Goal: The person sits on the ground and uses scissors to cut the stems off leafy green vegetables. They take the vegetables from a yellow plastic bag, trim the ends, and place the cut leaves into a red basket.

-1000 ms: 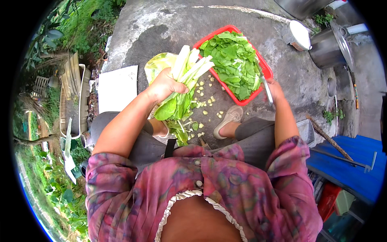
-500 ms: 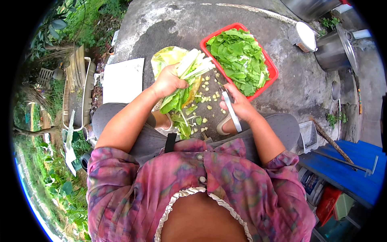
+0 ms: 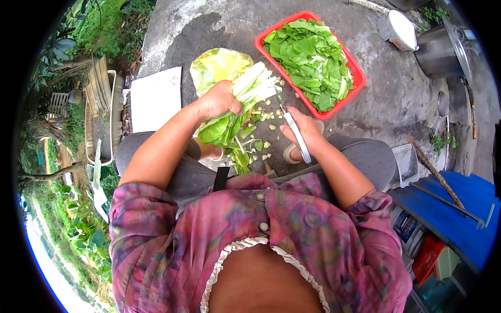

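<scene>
My left hand (image 3: 219,99) is closed around a bunch of leafy greens (image 3: 253,86). Its pale stems point up and to the right, while the leaves hang below my fist. In my right hand (image 3: 307,129) is a knife (image 3: 296,131) with a long pale grey handle. Its narrow blade reaches toward the cut ends of the stems; whether it touches them I cannot tell. Small pale stem ends (image 3: 267,116) lie scattered on the ground under the bunch. Beyond my right hand stands a red plastic basket (image 3: 359,78) heaped with green leaves (image 3: 308,57).
A yellowish plastic bag (image 3: 219,62) lies just beyond my left hand, and a white board (image 3: 155,99) is at the left. Loose leaves (image 3: 241,159) rest between my feet. Farther right are a white bucket (image 3: 399,30), a metal pot (image 3: 438,52) and a stick (image 3: 436,175).
The knife blade has come a little closer to the stem ends. Both hands keep their hold. The whole view has shifted slightly, with the basket now higher in it.
</scene>
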The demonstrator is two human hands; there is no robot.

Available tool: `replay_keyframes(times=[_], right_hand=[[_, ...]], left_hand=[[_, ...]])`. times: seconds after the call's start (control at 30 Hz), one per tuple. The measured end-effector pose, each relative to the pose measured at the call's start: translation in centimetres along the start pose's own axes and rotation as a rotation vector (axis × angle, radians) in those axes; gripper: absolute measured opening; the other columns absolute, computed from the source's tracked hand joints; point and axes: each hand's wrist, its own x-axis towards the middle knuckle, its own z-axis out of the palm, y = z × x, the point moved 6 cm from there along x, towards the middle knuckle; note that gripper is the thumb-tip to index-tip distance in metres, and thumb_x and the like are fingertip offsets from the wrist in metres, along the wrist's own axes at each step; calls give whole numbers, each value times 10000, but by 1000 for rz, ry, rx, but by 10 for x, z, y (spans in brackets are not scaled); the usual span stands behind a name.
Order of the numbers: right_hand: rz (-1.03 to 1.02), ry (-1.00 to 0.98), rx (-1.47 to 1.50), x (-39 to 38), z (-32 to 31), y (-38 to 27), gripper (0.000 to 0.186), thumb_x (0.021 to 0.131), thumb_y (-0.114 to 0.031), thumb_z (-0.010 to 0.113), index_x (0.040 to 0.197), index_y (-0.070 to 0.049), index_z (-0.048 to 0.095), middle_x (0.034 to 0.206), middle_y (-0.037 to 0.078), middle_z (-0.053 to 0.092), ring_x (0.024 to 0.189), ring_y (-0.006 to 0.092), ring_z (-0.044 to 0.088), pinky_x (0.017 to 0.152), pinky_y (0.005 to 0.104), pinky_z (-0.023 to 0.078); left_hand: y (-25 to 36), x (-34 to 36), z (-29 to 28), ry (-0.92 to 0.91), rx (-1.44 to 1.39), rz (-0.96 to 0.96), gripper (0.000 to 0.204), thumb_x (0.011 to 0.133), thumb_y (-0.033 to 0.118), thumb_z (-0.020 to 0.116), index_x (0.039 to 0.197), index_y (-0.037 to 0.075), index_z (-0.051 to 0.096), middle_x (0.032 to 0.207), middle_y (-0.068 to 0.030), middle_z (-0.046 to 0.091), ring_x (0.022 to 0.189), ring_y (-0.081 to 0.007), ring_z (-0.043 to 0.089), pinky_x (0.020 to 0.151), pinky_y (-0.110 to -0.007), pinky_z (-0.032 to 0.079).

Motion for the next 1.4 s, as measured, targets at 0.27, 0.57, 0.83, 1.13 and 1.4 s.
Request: replay_keyframes(times=[0.27,0.57,0.83,1.13,1.4], right_hand=[[312,-112,262,-9,20,21,273,776,-88,555,1041,-23,538,542,36,509,408,94,486,366,246,377],[417,-132,461,-9,28,28,107,843,-96,451,753,-51,487,486,22,462,362,110,432,327,254,334],[195,-116,181,0,17,36,451,733,-59,587,1164,-31,457,838,79,548,760,189,553,661,302,454],[54,-71,150,4,-1,0,532,697,-17,569,1214,-32,443,856,119,541,745,213,551,673,311,447],[119,-72,175,-5,5,6,366,695,87,497,1041,-30,523,668,21,462,572,83,427,501,248,362]], left_hand=[[-35,14,5,-12,-108,-147,389,553,-80,646,941,-44,643,815,-101,649,734,-198,601,717,-295,475],[-53,19,-4,20,22,-224,387,536,-61,678,922,-53,643,819,-129,648,729,-234,610,707,-325,483],[-39,17,-3,-62,-90,-165,421,546,-62,654,966,-34,632,849,-106,653,759,-215,610,732,-317,479],[-39,9,26,-369,-7,-217,615,539,-131,595,1135,18,561,1017,-95,629,957,-221,582,839,-341,445],[-33,8,30,-356,-145,-194,522,545,-65,645,1060,10,602,955,-85,642,891,-193,582,824,-309,450]])
